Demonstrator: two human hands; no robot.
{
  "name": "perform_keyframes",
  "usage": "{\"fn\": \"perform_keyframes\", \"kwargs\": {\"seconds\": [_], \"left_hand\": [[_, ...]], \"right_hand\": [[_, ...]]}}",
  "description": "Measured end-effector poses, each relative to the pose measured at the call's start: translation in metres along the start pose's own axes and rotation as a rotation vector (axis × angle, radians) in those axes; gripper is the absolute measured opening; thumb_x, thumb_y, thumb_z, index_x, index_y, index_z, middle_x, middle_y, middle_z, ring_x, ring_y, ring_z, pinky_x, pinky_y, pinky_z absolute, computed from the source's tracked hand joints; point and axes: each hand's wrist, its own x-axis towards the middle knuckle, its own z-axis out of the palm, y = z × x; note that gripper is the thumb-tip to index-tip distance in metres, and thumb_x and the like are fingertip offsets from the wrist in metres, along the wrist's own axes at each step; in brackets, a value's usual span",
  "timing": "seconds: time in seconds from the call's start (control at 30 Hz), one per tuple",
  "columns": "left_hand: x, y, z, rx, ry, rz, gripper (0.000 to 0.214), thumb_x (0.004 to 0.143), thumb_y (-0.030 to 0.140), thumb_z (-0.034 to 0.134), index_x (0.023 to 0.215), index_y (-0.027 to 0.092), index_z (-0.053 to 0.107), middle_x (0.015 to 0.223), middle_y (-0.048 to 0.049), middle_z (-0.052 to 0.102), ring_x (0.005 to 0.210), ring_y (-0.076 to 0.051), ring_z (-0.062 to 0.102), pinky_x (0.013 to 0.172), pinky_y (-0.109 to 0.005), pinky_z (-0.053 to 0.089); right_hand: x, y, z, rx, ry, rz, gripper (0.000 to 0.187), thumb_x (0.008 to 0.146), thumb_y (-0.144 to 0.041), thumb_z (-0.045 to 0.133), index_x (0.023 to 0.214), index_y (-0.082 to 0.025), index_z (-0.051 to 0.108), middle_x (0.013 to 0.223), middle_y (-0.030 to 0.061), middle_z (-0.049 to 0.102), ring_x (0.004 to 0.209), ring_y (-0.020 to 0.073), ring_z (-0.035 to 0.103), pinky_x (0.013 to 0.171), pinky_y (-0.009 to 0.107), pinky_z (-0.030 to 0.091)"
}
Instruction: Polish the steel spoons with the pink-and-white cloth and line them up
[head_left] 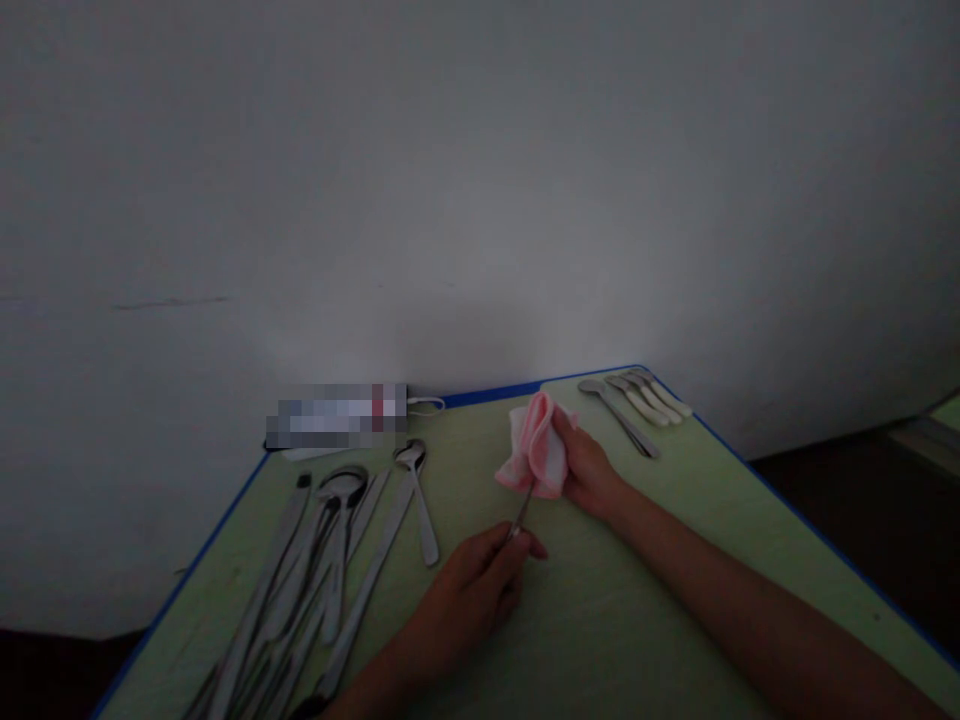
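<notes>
In the head view my left hand (480, 580) is closed around the thin metal handle (523, 512) of a utensil. The handle's far end runs into a pink and white cloth (541, 445), so the utensil's head is hidden and its kind does not show. My right hand (589, 462) grips the cloth, folded around that hidden end. Both hands are above the middle of the table. Left of my left hand lies a metal spoon (426, 515), its bowl pointing toward the wall.
A pile of metal cutlery (300, 590) covers the left of the pale green table (630, 610). At the far right lie a metal spoon (622, 420) and several white-handled utensils (651, 398). A blurred-out object (337, 415) with a white cord stands at the back left, before the wall (480, 200).
</notes>
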Motion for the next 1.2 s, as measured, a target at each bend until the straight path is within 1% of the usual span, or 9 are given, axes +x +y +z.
{"fn": "perform_keyframes", "kwargs": {"seconds": [0.1,0.2,0.33,0.47,0.6,0.73,0.8,1.0,1.2], "left_hand": [[-0.0005,-0.0027,-0.0001,0.007,-0.009,-0.005,0.039,0.089,0.049,0.034,0.092,0.017,0.057,0.057,0.0070,0.037,0.049,-0.009,0.036,0.047,-0.020,0.028],[-0.0019,-0.0058,-0.0005,0.006,-0.001,0.034,0.039,0.090,0.047,0.033,0.091,0.018,0.058,0.058,0.0065,0.039,0.051,-0.009,0.038,0.051,-0.020,0.032],[-0.0034,-0.0057,0.0000,0.020,0.007,0.048,0.037,0.091,0.045,0.032,0.091,0.018,0.057,0.058,0.0060,0.041,0.052,-0.009,0.039,0.052,-0.020,0.033],[-0.0029,-0.0025,0.0002,0.017,-0.004,0.031,0.037,0.091,0.045,0.031,0.090,0.018,0.057,0.057,0.0063,0.039,0.051,-0.010,0.038,0.051,-0.020,0.033],[-0.0011,-0.0022,-0.0006,0.014,-0.021,0.003,0.037,0.091,0.046,0.032,0.091,0.018,0.056,0.056,0.0068,0.039,0.048,-0.009,0.036,0.049,-0.020,0.031],[0.0002,-0.0033,-0.0009,0.030,-0.016,-0.015,0.037,0.090,0.047,0.033,0.090,0.018,0.056,0.055,0.0072,0.038,0.047,-0.009,0.035,0.048,-0.020,0.030],[0.0000,-0.0036,-0.0010,0.048,-0.014,-0.017,0.038,0.090,0.047,0.032,0.090,0.018,0.056,0.056,0.0068,0.037,0.049,-0.009,0.036,0.048,-0.020,0.030],[-0.0024,-0.0049,0.0002,0.128,0.010,0.066,0.035,0.090,0.044,0.033,0.091,0.018,0.056,0.063,0.0047,0.041,0.056,-0.011,0.040,0.054,-0.020,0.034],[-0.0030,-0.0043,0.0012,0.143,0.000,0.074,0.036,0.091,0.043,0.031,0.091,0.018,0.057,0.062,0.0047,0.042,0.056,-0.011,0.041,0.054,-0.021,0.034]], "right_hand": [[-0.0026,0.0007,0.0003,-0.092,-0.037,-0.053,0.031,0.066,-0.045,0.068,0.079,-0.017,0.062,0.066,-0.0015,0.063,0.058,0.0112,0.054,0.060,0.025,0.043],[-0.0044,-0.0004,0.0002,-0.161,-0.071,-0.066,0.030,0.066,-0.043,0.068,0.081,-0.018,0.062,0.067,-0.0010,0.064,0.058,0.0124,0.056,0.060,0.026,0.043],[-0.0049,-0.0033,-0.0011,-0.242,-0.129,-0.034,0.029,0.066,-0.039,0.069,0.085,-0.018,0.063,0.070,0.0000,0.066,0.058,0.0140,0.058,0.058,0.026,0.044],[-0.0048,-0.0048,-0.0020,-0.245,-0.162,-0.002,0.027,0.064,-0.034,0.071,0.084,-0.018,0.063,0.071,0.0005,0.067,0.058,0.0136,0.059,0.061,0.027,0.046],[-0.0048,-0.0038,-0.0006,-0.192,-0.120,0.014,0.030,0.063,-0.030,0.071,0.088,-0.017,0.063,0.069,0.0005,0.066,0.056,0.0135,0.058,0.058,0.027,0.046],[-0.0052,-0.0030,0.0008,-0.147,-0.059,0.010,0.029,0.060,-0.026,0.071,0.087,-0.017,0.062,0.066,-0.0009,0.066,0.054,0.0123,0.057,0.055,0.025,0.045],[-0.0058,-0.0032,0.0010,-0.143,-0.066,-0.007,0.031,0.061,-0.028,0.072,0.088,-0.017,0.061,0.066,-0.0014,0.065,0.054,0.0116,0.056,0.055,0.024,0.045],[-0.0070,-0.0048,0.0015,-0.175,-0.114,-0.036,0.037,0.061,-0.035,0.073,0.092,-0.019,0.060,0.071,-0.0013,0.066,0.057,0.0123,0.057,0.057,0.025,0.045],[-0.0067,-0.0047,0.0014,-0.202,-0.113,-0.026,0.031,0.061,-0.038,0.072,0.083,-0.018,0.062,0.066,-0.0013,0.064,0.054,0.0118,0.054,0.055,0.025,0.043]]}}
